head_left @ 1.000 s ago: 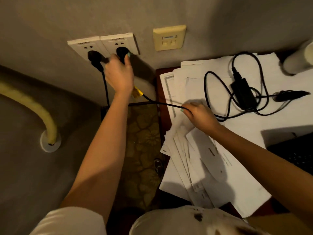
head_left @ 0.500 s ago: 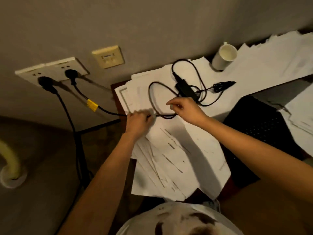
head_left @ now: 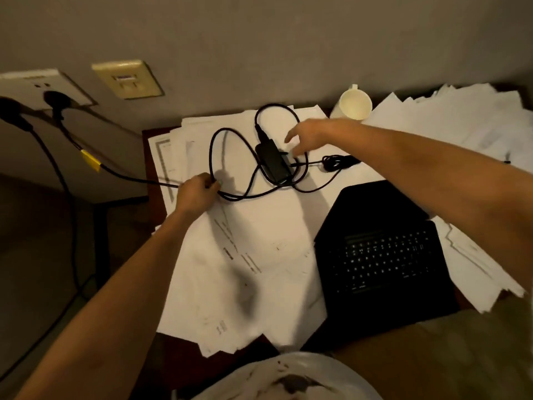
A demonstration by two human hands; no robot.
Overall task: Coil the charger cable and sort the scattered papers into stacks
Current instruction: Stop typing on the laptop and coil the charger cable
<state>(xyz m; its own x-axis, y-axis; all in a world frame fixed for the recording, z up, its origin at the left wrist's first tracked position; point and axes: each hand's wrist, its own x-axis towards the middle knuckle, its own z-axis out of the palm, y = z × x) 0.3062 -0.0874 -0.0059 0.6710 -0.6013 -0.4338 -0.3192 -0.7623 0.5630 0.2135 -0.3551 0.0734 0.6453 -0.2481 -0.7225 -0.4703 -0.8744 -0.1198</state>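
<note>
A black charger cable (head_left: 215,145) lies in loose loops over scattered white papers (head_left: 259,241) on the desk. Its black power brick (head_left: 272,161) sits in the middle of the loops. The cable runs left off the desk, past a yellow tag (head_left: 90,160), to a plug (head_left: 54,101) in the wall socket. My left hand (head_left: 199,192) grips the cable near the desk's left edge. My right hand (head_left: 305,137) hovers over the brick with fingers spread, holding nothing.
A black laptop keyboard (head_left: 380,258) lies on the papers at the right. A white mug (head_left: 354,103) stands at the back by the wall. More papers (head_left: 450,116) pile up at the far right. A second black plug (head_left: 11,114) and cord hang from the socket.
My left hand left the wall plug and now grips the cable at the desk edge. My right hand let go of the cable and moved back over the brick. The view swung right.
</note>
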